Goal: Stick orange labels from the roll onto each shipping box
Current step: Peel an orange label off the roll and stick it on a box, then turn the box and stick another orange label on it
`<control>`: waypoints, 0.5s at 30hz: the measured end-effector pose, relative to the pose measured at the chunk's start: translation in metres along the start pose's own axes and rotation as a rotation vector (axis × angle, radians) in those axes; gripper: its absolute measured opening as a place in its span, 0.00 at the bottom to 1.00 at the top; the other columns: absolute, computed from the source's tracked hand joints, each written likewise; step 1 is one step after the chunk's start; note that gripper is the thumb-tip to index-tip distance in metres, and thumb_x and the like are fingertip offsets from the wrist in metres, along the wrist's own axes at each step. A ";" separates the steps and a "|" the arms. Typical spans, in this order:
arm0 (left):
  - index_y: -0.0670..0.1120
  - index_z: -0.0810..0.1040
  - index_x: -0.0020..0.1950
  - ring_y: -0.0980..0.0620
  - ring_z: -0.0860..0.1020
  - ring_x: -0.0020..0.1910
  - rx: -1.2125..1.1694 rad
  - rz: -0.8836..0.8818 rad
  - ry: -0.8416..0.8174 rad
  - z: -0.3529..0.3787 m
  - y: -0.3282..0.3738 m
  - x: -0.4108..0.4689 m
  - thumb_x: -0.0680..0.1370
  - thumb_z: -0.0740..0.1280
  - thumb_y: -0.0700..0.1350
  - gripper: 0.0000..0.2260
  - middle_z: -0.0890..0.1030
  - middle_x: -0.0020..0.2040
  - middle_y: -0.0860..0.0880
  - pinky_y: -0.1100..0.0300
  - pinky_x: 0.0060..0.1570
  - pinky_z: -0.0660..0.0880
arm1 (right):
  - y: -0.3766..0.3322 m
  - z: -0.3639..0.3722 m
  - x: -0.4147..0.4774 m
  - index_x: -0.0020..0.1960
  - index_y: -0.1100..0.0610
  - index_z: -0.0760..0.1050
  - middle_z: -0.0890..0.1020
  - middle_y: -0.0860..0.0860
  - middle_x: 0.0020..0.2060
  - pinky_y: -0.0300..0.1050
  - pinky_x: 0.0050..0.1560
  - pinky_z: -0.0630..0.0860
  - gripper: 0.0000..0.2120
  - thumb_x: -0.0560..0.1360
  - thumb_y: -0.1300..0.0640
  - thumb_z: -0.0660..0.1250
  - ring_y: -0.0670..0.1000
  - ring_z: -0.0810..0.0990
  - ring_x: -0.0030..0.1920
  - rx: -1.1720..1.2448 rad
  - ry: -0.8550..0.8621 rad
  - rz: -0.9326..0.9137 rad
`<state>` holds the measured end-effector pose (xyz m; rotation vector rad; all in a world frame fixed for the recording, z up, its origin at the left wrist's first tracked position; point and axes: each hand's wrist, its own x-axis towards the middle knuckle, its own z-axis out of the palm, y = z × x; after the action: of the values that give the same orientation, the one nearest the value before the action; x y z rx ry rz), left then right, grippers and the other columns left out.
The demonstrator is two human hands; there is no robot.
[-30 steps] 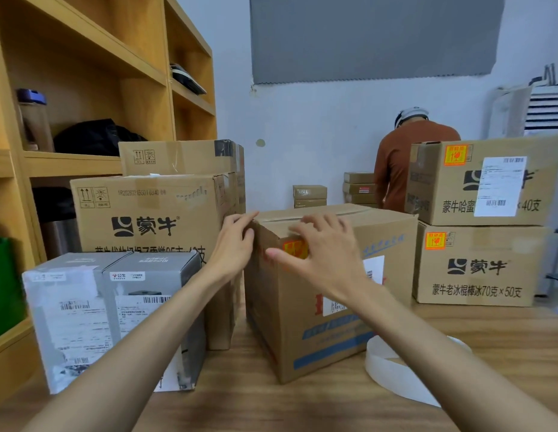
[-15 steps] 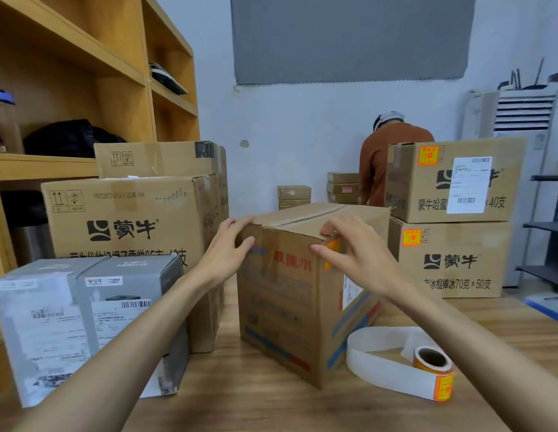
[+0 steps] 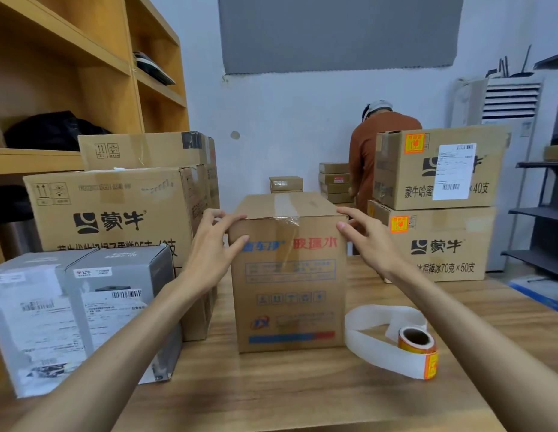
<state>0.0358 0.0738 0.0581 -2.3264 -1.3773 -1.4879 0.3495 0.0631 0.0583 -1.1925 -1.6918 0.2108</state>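
Orange labels (image 3: 414, 144) mark stacked boxes (image 3: 489, 169) right of the centre box (image 3: 290, 275), gripped by left hand (image 3: 209, 254) and right hand (image 3: 369, 241); leftward boxes (image 3: 109, 213) show none.

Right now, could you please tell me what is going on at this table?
A person holds the brown box by its top corners, left hand on one side and right hand on the other. No orange label shows on the face toward the camera. The label roll lies on the table beside it, its backing strip unwound. Two stacked boxes at the right carry orange labels.
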 end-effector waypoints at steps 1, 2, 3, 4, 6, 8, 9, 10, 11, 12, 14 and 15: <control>0.53 0.77 0.69 0.51 0.72 0.58 -0.010 -0.007 0.011 -0.001 0.000 -0.001 0.80 0.71 0.47 0.17 0.68 0.61 0.51 0.55 0.57 0.73 | 0.001 0.004 0.001 0.70 0.48 0.74 0.83 0.48 0.46 0.47 0.56 0.76 0.17 0.82 0.51 0.63 0.47 0.81 0.52 0.023 0.018 0.003; 0.53 0.78 0.68 0.51 0.72 0.58 -0.017 -0.008 0.018 -0.001 0.001 -0.001 0.79 0.71 0.47 0.17 0.69 0.61 0.51 0.55 0.57 0.73 | 0.001 0.008 0.002 0.70 0.48 0.74 0.83 0.48 0.47 0.47 0.56 0.75 0.17 0.82 0.52 0.63 0.48 0.81 0.52 0.047 0.034 0.008; 0.52 0.78 0.68 0.51 0.72 0.58 -0.018 -0.008 0.021 -0.001 0.001 0.000 0.79 0.72 0.46 0.17 0.69 0.60 0.51 0.55 0.57 0.73 | 0.002 0.011 0.003 0.70 0.49 0.74 0.83 0.49 0.47 0.46 0.56 0.75 0.17 0.82 0.53 0.63 0.49 0.81 0.53 0.061 0.046 0.013; 0.52 0.78 0.68 0.51 0.72 0.58 -0.016 -0.008 0.021 -0.001 0.002 0.001 0.79 0.72 0.46 0.17 0.69 0.60 0.51 0.55 0.56 0.73 | 0.003 0.014 0.004 0.70 0.49 0.73 0.83 0.49 0.47 0.46 0.56 0.74 0.16 0.82 0.54 0.62 0.49 0.81 0.53 0.067 0.055 0.014; 0.51 0.78 0.68 0.50 0.72 0.56 -0.007 -0.018 0.017 0.000 0.003 0.003 0.79 0.71 0.47 0.17 0.69 0.60 0.51 0.52 0.57 0.75 | 0.003 0.017 0.007 0.70 0.49 0.73 0.82 0.47 0.46 0.46 0.57 0.74 0.16 0.82 0.54 0.62 0.48 0.80 0.52 0.063 0.060 0.018; 0.50 0.77 0.69 0.48 0.71 0.60 0.053 -0.018 0.026 0.002 0.004 0.003 0.79 0.71 0.46 0.18 0.70 0.62 0.48 0.48 0.60 0.74 | 0.002 0.013 0.008 0.70 0.49 0.73 0.82 0.44 0.45 0.43 0.55 0.74 0.16 0.82 0.54 0.63 0.44 0.80 0.50 0.063 0.036 0.018; 0.48 0.77 0.70 0.47 0.70 0.63 0.138 0.007 0.049 0.003 0.006 0.002 0.79 0.71 0.45 0.19 0.71 0.63 0.46 0.47 0.62 0.73 | 0.002 0.010 0.007 0.70 0.48 0.73 0.82 0.44 0.45 0.42 0.54 0.73 0.17 0.82 0.53 0.63 0.43 0.80 0.50 0.062 0.019 0.019; 0.46 0.77 0.70 0.44 0.70 0.65 0.245 0.059 0.086 0.005 0.009 0.000 0.79 0.72 0.44 0.19 0.72 0.65 0.44 0.45 0.63 0.72 | 0.004 0.007 0.006 0.70 0.47 0.72 0.82 0.44 0.46 0.41 0.54 0.73 0.17 0.81 0.51 0.64 0.43 0.80 0.50 0.060 0.009 0.017; 0.44 0.77 0.69 0.42 0.70 0.65 0.333 0.132 0.132 0.008 0.014 -0.003 0.78 0.72 0.42 0.19 0.73 0.66 0.42 0.44 0.62 0.72 | 0.007 0.002 0.003 0.70 0.46 0.72 0.82 0.45 0.47 0.41 0.54 0.73 0.18 0.80 0.50 0.65 0.44 0.80 0.50 0.036 0.005 0.018; 0.43 0.78 0.66 0.41 0.71 0.64 0.374 0.210 0.177 0.014 0.022 -0.007 0.78 0.71 0.40 0.17 0.74 0.65 0.41 0.44 0.60 0.72 | 0.012 -0.003 0.000 0.69 0.47 0.73 0.81 0.46 0.49 0.42 0.54 0.73 0.18 0.80 0.50 0.66 0.46 0.80 0.50 -0.005 0.004 0.014; 0.42 0.80 0.60 0.42 0.75 0.57 0.340 0.354 0.207 0.031 0.041 -0.019 0.77 0.71 0.39 0.11 0.78 0.60 0.42 0.48 0.53 0.74 | 0.021 -0.017 -0.012 0.63 0.52 0.77 0.81 0.49 0.49 0.42 0.51 0.73 0.14 0.78 0.53 0.69 0.48 0.78 0.47 -0.128 -0.013 -0.007; 0.42 0.81 0.57 0.44 0.76 0.54 0.293 0.418 0.166 0.044 0.051 -0.026 0.78 0.71 0.39 0.09 0.79 0.57 0.44 0.49 0.50 0.75 | 0.026 -0.025 -0.020 0.58 0.54 0.79 0.81 0.51 0.48 0.41 0.48 0.72 0.10 0.78 0.55 0.70 0.48 0.78 0.45 -0.176 -0.031 -0.018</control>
<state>0.0989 0.0468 0.0352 -2.0867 -0.9207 -1.2277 0.3850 0.0508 0.0409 -1.3085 -1.7763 0.0706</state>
